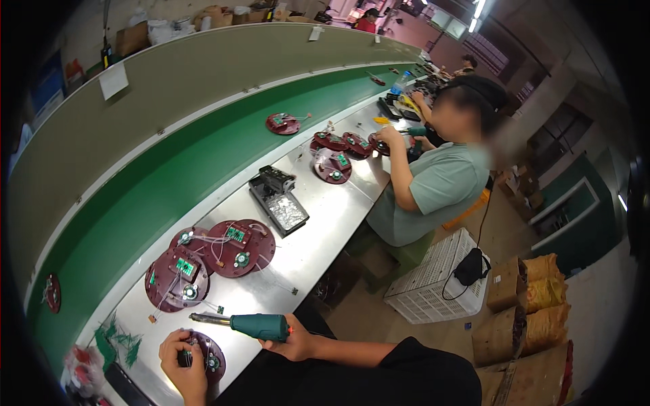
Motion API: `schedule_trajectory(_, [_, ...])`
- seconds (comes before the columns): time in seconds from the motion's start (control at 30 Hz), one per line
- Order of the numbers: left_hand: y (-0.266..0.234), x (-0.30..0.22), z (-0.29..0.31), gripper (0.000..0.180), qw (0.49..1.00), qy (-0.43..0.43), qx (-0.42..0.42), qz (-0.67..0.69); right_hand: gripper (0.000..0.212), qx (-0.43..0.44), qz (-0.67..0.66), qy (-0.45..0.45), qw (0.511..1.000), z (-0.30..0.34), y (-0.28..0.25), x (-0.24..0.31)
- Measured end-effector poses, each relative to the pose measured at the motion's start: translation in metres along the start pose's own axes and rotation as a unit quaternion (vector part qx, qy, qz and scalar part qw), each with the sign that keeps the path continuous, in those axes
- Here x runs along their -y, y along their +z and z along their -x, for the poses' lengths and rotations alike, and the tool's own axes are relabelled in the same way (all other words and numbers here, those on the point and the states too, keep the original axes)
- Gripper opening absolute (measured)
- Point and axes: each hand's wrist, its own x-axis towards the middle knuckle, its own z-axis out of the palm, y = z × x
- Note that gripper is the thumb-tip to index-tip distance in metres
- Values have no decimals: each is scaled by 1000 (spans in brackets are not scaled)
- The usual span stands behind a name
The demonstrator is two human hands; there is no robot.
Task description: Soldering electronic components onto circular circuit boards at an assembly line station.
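In my right hand [294, 340] is a green electric screwdriver [259, 327], its metal nose pointing left above the bench. My left hand [181, 362] curls its fingers over a dark red round plate [215, 358] at the near edge, hiding part of it; whether a small part is also pinched there cannot be made out. Just beyond lie more dark red round plates [159, 287] with green circuit boards [183, 266], small round parts and loose white wires. Some of these plates [264, 237] overlap. Farther along the bench sits a black tray [279, 203] with small silvery pieces.
A co-worker [440, 183] sits to the right, holding a similar green tool over more plates [332, 166]. A green conveyor belt [196, 162] runs behind the metal bench, carrying a few plates. Green wires [115, 343] lie near left. A white crate [440, 281] and cardboard boxes [497, 335] stand on the floor.
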Motion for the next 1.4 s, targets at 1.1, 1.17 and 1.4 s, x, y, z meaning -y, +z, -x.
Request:
schedule_trajectory(1.1, [0,-3,-14,18,1000,17,15,-19,73,-31,91,-7,995,-2,-11,8])
schedule_trajectory(1.17, [1,-2,-14,18,1000,17,13,-14,72,-29,103,-15,994,-2,-12,6])
schedule_trajectory(1.4, [2,-2,-13,17,1000,12,20,-17,67,1,142,-63,988,-10,-13,9])
